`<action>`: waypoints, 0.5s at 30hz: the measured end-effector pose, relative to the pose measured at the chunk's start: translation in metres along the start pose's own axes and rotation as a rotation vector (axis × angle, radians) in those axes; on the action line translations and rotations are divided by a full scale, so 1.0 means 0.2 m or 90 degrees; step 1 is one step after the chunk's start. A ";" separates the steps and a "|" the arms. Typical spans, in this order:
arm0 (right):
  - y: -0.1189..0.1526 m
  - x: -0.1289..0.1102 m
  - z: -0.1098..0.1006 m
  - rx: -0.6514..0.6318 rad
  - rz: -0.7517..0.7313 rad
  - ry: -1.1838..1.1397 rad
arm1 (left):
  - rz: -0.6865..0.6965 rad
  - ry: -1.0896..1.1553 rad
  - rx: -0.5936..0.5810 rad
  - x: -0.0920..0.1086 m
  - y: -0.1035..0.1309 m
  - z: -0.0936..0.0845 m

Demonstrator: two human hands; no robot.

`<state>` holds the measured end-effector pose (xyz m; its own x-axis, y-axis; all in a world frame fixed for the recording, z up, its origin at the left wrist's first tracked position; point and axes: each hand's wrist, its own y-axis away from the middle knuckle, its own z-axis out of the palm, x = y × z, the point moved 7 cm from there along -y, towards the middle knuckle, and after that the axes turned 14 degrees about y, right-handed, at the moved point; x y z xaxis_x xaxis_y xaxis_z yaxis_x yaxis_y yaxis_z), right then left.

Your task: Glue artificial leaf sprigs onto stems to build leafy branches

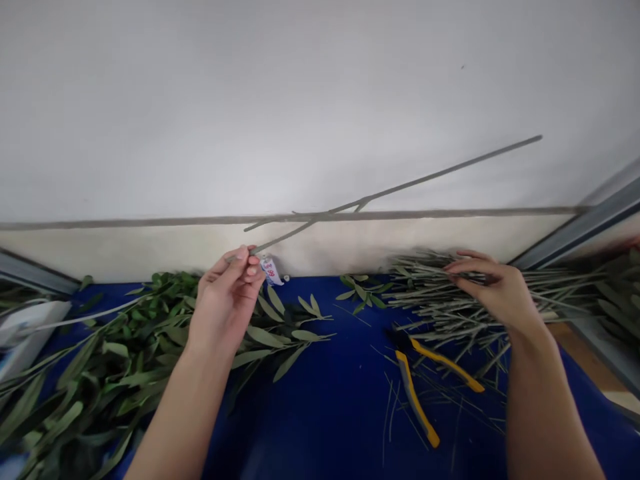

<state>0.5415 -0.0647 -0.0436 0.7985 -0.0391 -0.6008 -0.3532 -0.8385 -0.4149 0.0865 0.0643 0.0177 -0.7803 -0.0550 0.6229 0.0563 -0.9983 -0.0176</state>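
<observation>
Pinched in the fingers of my left hand (229, 290) is the lower end of a bare, forked stem (400, 187), which slants up to the right in front of the wall. My right hand (487, 283) hovers over a pile of bare cut stems (435, 303), thumb and fingers apart, nothing visible between them. Leafy green branches (120, 360) lie on the left, partly behind my left forearm. Yellow-and-grey pliers or cutters (417, 393) rest with handles spread below the stem pile.
A blue surface (300, 413) bears loose thin twigs and a small leafy sprig (363, 291). A small printed packet (271, 271) is by my left fingertips. Behind stands a pale wall (300, 100). Metal frame bars (575, 227) flank both sides, with a white object (33, 333) at far left.
</observation>
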 end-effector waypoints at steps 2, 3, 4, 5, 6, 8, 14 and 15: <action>0.01 -0.03 0.02 -0.044 -0.027 0.027 | -0.009 -0.008 -0.014 0.00 0.00 0.00; 0.02 -0.03 0.02 -0.064 -0.023 0.041 | -0.015 -0.019 -0.023 0.01 0.00 0.00; 0.03 -0.04 0.02 -0.081 -0.012 0.049 | -0.022 -0.031 -0.031 0.02 0.00 -0.01; 0.03 -0.06 0.01 -0.092 0.003 0.046 | -0.028 -0.045 -0.037 0.03 0.00 -0.01; 0.03 -0.09 0.00 -0.090 0.014 0.014 | -0.033 -0.060 -0.042 0.05 0.00 -0.02; 0.02 -0.16 -0.04 -0.012 0.034 -0.115 | -0.037 -0.090 -0.055 0.09 -0.01 -0.03; 0.01 -0.43 -0.07 0.084 0.129 -0.517 | -0.010 -0.221 -0.104 0.32 0.00 -0.08; 0.01 -0.45 -0.06 0.099 0.165 -0.513 | 0.006 -0.249 -0.111 0.36 0.00 -0.09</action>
<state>0.4758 -0.0697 0.0179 0.1135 0.2277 -0.9671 -0.5863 -0.7704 -0.2503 0.0185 0.0602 0.0490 -0.4828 -0.0852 0.8716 -0.0699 -0.9883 -0.1353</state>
